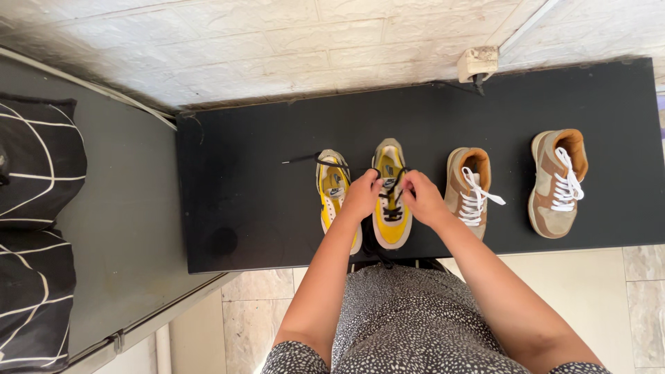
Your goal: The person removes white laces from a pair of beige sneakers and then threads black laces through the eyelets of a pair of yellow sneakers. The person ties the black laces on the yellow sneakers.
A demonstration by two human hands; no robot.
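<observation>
Two yellow sneakers stand on a black table (242,173). My left hand (362,195) and my right hand (420,197) both pinch the black laces of the right yellow sneaker (391,225), one hand on each side of its tongue. The left yellow sneaker (332,190) sits just beside my left hand, its black lace trailing loose to the left across the table.
Two tan sneakers with white laces (467,190) (557,183) stand to the right on the same table. A grey bed with black patterned pillows (34,166) lies at the left. A white wall socket (478,64) hangs above the table's back edge. Tiled floor shows below.
</observation>
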